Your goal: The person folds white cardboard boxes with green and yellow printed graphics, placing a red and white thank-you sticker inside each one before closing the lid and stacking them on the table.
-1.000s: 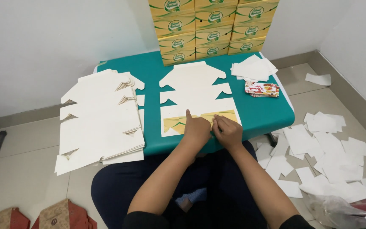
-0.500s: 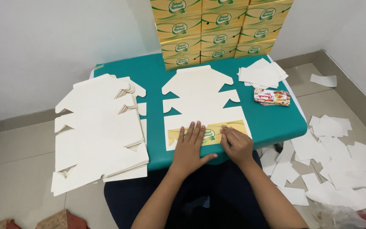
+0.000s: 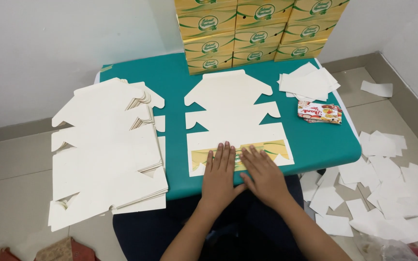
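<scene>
Both hands slid down since a moment ago: left hand (image 3: 220,175) and right hand (image 3: 262,175) now lie flat, fingers spread, gripping nothing, pressing the folded bottom flap of the white die-cut cardboard box blank (image 3: 233,116) mid-table. Looks like just one fold's done; the thick stack of flat blanks (image 3: 105,150) on its left is untouched.

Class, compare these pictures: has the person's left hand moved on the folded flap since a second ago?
Yes. The left hand was curled at the flap's fold; it now lies flat, fingers spread, nearer the table's front edge.
</scene>
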